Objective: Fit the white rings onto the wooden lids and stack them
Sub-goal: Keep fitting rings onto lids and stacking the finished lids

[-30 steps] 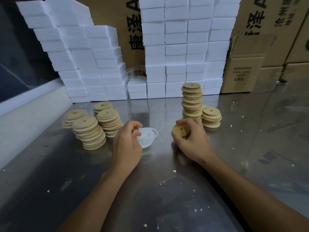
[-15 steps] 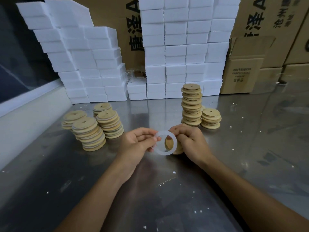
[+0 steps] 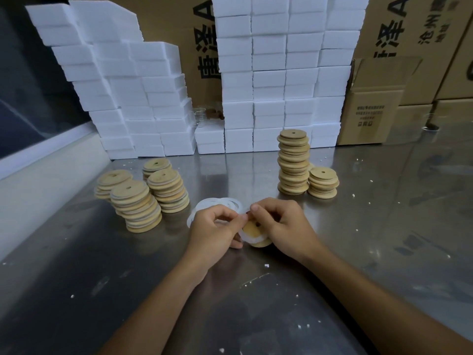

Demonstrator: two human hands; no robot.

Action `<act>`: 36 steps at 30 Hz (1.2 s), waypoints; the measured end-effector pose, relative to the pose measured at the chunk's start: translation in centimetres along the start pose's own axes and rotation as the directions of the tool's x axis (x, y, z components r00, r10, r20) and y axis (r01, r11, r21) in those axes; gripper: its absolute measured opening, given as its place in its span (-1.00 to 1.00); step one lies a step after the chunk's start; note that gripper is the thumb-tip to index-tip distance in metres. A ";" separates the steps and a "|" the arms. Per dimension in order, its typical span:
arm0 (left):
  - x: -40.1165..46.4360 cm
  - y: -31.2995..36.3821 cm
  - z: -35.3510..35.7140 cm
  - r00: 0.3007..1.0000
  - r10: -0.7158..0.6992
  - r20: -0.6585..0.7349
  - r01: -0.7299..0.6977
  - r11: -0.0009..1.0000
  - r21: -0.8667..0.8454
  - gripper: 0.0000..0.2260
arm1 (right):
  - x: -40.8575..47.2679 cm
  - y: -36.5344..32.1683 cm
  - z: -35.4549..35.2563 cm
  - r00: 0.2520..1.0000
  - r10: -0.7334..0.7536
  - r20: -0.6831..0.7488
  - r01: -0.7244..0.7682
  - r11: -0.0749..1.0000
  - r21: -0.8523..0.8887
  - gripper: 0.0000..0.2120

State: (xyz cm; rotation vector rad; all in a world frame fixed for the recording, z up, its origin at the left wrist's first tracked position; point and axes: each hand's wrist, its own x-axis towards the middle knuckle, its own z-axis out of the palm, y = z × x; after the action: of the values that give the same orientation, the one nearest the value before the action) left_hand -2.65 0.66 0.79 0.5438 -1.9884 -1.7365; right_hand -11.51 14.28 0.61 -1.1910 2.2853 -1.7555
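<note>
A round wooden lid sits between my two hands just above the steel table. A white ring wraps its lower edge. My right hand grips the lid from the right, and my left hand pinches the ring at the lid's upper left. A small pile of loose white rings lies on the table just behind my left hand. Several stacks of lids stand at the left. A tall stack and a short stack stand at the right.
The steel table is dotted with white foam crumbs. White foam blocks are piled along the back, with cardboard boxes behind and to the right. A pale ledge runs along the left side.
My left hand lifted a ring off the pile and brought it to the lid in my right hand. The ring now sits against the lid, and both hands have drawn together.
</note>
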 end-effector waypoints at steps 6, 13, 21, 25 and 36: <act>-0.2 0.3 -0.2 0.990 -0.007 0.139 0.021 0.994 -0.105 -0.88 | -0.3 -0.3 0.6 0.995 -0.096 -0.041 0.095 0.995 -0.013 -0.81; 0.0 0.3 -0.4 0.971 0.224 -0.081 -0.227 0.973 -0.037 -0.79 | -0.3 -0.1 0.9 0.983 -0.104 -0.151 0.102 0.995 -0.024 -0.86; 0.2 0.3 -0.9 0.926 0.353 -0.131 -0.343 0.934 0.096 -0.85 | 0.0 0.3 0.8 0.983 -0.048 -0.177 0.051 0.999 0.014 -0.94; 0.2 0.3 -0.8 0.933 0.328 -0.148 -0.324 0.945 0.051 -0.84 | 0.1 0.6 0.8 0.987 -0.030 -0.159 0.037 0.998 0.043 -0.95; 0.4 0.0 -1.3 0.963 0.242 -0.117 -0.253 0.964 -0.084 -0.90 | 0.2 0.8 0.8 0.988 0.032 -0.152 -0.016 0.994 0.110 -0.96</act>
State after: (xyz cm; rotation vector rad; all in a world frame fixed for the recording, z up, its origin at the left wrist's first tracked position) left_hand -2.21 -0.63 0.98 0.3304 -1.8012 -1.6070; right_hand -11.73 13.51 -0.29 -1.0403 2.2376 -1.9992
